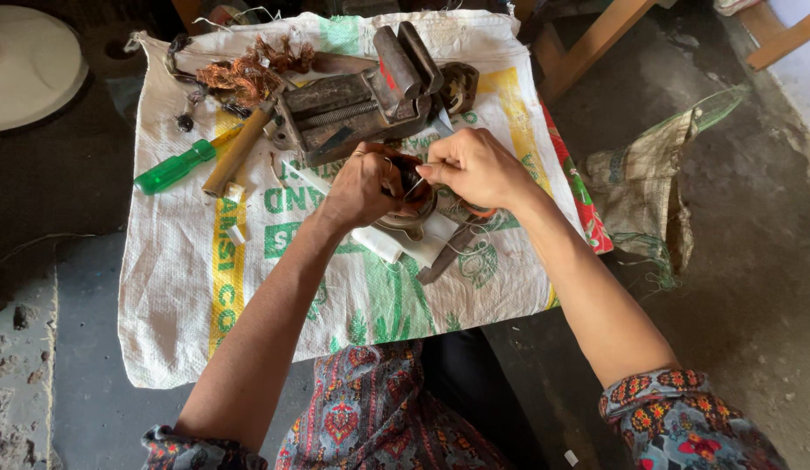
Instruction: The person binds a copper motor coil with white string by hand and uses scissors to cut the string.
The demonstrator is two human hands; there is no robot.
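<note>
Hands are brought together over a white woven sack (187, 287) spread on the floor. A round metal motor part (411, 213) is gripped by the left hand (363, 184), fingers curled around its edge. A thin wire (413, 185) is pinched between the thumb and forefinger of the right hand (479, 165), just above the part. A vise (361, 100) lies just beyond the hands, with a green screwdriver (174, 167) and tangled copper wire (248, 74) to its left.
</note>
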